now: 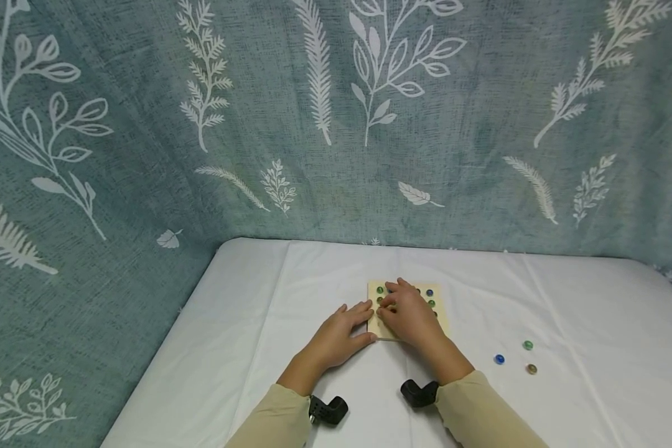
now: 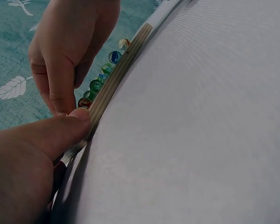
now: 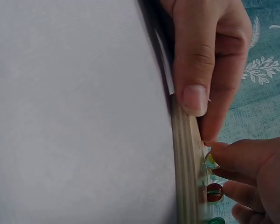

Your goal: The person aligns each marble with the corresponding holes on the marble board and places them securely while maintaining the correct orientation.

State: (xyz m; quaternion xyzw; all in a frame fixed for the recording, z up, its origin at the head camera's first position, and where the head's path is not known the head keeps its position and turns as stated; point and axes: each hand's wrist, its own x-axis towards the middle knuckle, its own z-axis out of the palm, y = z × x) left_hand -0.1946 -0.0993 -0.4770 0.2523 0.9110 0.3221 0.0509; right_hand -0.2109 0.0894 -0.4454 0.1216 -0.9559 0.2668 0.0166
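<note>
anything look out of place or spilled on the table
Nothing looks spilled or damaged. A blue marble, a green marble and a brownish marble lie loose on the white cloth, right of the wooden board holding the others; that's a little odd, though they may just be set aside.

Right wrist: my right fingers (image 3: 242, 156) part-cover a yellow-swirled marble (image 3: 211, 159) | lower edge crops a green marble (image 3: 217, 220) | head: my right fingers hide some of the board (image 1: 385, 330)

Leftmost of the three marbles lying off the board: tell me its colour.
Blue; the head view shows that marble best.
</note>
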